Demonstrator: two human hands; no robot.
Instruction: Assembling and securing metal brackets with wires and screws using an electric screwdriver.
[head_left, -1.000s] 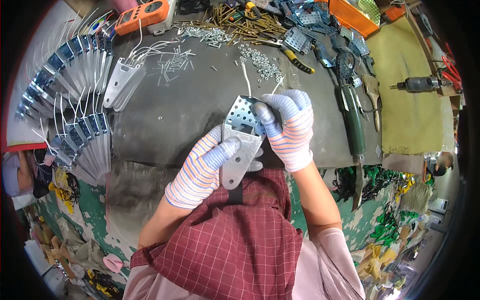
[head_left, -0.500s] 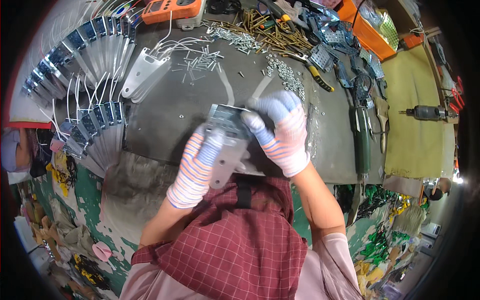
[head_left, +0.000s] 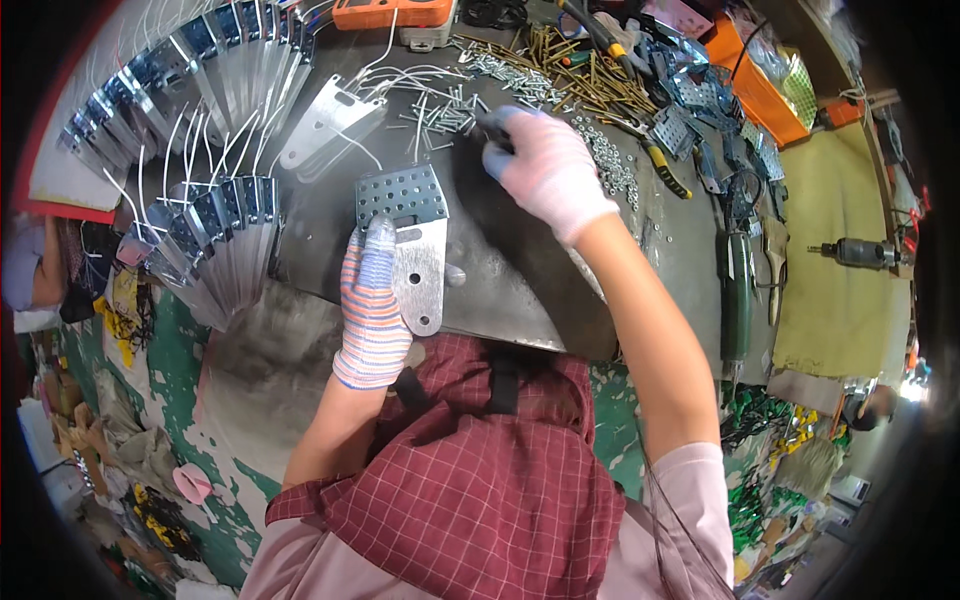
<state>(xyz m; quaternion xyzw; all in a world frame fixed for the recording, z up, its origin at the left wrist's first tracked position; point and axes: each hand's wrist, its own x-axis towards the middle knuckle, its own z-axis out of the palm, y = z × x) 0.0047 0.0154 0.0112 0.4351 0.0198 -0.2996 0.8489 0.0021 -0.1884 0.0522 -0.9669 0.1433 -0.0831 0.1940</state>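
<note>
In my left hand (head_left: 375, 300), gloved in striped knit, is a flat silver metal bracket (head_left: 425, 285) with holes and a rounded end. A blue-grey perforated plate (head_left: 402, 193) sits across its far end, and a white wire stands out beyond that. My left thumb lies on top along the bracket; a fingertip shows past its right edge. My right hand (head_left: 550, 175), in a similar glove, is over the bench by the right side of a pile of silver screws (head_left: 440, 118). Its fingertips are dark and blurred, so what they hold, if anything, cannot be made out.
Fanned rows of finished-looking brackets (head_left: 235, 225) with white wires stand at left, beside a small bracket stack (head_left: 330, 125). Brass-coloured screws (head_left: 600, 80), nuts (head_left: 610, 165), pliers (head_left: 665, 170) and perforated plates (head_left: 690, 80) lie far right. A green-handled tool (head_left: 737, 300) is at right.
My right hand has left the bracket and moved away to the screw pile. My left hand has shifted slightly left with the bracket, which now lies flatter, its perforated plate facing up.
</note>
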